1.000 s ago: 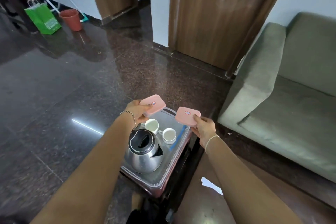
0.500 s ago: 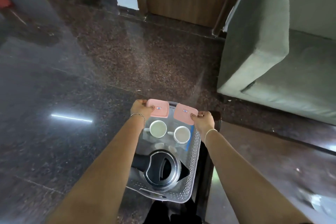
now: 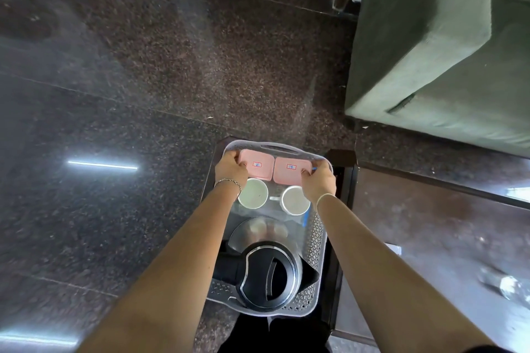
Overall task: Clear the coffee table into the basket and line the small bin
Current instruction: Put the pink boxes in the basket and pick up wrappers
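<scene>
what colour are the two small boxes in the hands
Pink, the left box and right box alike; the head view shows it.

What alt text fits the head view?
Left hand and right hand hold two pink rounded-square plastic boxes, one each, side by side at the far end of a translucent perforated plastic basket. Nearer in it stand two white ceramic cups and a black-lidded steel kettle.
</scene>
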The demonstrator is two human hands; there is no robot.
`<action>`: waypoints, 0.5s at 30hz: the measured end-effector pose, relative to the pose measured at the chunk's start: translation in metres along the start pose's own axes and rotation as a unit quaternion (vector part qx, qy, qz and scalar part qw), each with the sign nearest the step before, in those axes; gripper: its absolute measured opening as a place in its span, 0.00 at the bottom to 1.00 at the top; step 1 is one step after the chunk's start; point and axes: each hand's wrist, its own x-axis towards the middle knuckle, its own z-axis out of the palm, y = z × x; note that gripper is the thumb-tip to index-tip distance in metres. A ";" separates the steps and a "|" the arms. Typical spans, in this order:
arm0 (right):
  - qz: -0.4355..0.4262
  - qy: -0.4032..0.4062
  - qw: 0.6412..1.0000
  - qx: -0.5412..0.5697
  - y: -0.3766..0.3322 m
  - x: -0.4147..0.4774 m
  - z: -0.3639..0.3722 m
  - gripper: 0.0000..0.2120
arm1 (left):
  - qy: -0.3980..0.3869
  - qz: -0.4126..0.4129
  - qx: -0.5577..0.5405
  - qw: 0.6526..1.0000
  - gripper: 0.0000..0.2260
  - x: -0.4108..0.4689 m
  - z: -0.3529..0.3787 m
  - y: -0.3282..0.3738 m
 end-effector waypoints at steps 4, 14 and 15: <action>-0.006 0.014 1.000 -0.002 0.001 -0.001 0.001 0.14 | -0.001 0.017 0.044 0.999 0.15 0.001 0.002 -0.002; -0.036 0.055 0.998 -0.001 0.005 -0.001 0.004 0.12 | 0.026 0.047 0.107 0.993 0.20 0.004 0.006 -0.004; -0.041 0.059 0.997 -0.009 0.004 -0.001 0.004 0.12 | 0.032 0.051 0.117 0.991 0.20 0.004 0.007 -0.004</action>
